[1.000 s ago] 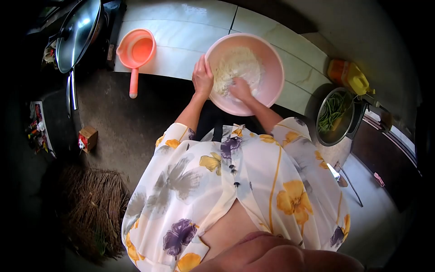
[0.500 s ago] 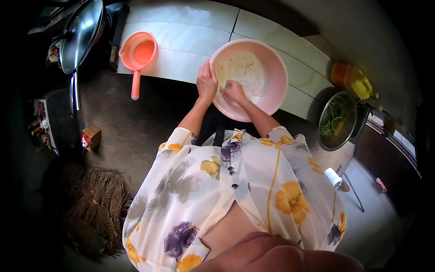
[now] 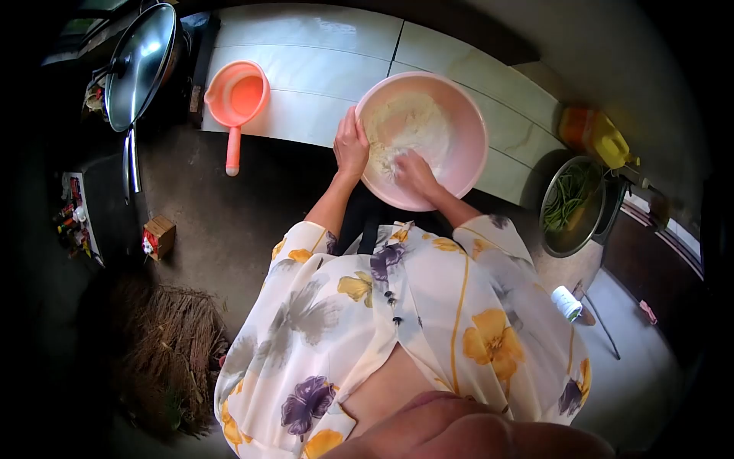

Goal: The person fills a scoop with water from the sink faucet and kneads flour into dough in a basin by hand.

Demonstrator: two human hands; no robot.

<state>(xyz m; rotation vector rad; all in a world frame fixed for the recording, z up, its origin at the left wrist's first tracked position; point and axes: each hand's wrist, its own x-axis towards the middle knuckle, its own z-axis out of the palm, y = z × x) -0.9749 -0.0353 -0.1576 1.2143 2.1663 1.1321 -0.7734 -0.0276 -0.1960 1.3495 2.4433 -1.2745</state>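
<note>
A pink basin (image 3: 475, 145) stands at the counter's front edge with pale flour (image 3: 420, 122) spread over its bottom. My left hand (image 3: 352, 145) grips the basin's left rim, thumb inside and the other fingers along the wall. Inside the basin, my right hand (image 3: 415, 172) is down in the flour near the front, its fingers curled together and white at the tips. Flour hides part of those fingertips.
On the tiled counter (image 3: 306, 65), an orange dipper (image 3: 237, 96) lies left, its handle over the edge. A lidded pan (image 3: 141, 69) is far left. At right stand a metal bowl of green beans (image 3: 567, 200) and a yellow-capped jug (image 3: 604, 138). Dry brush (image 3: 176, 352) lies on the floor.
My right hand has shifted to the right and slightly down within the basin, and its fingertips now have flour on them. The left hand keeps its hold on the rim.
</note>
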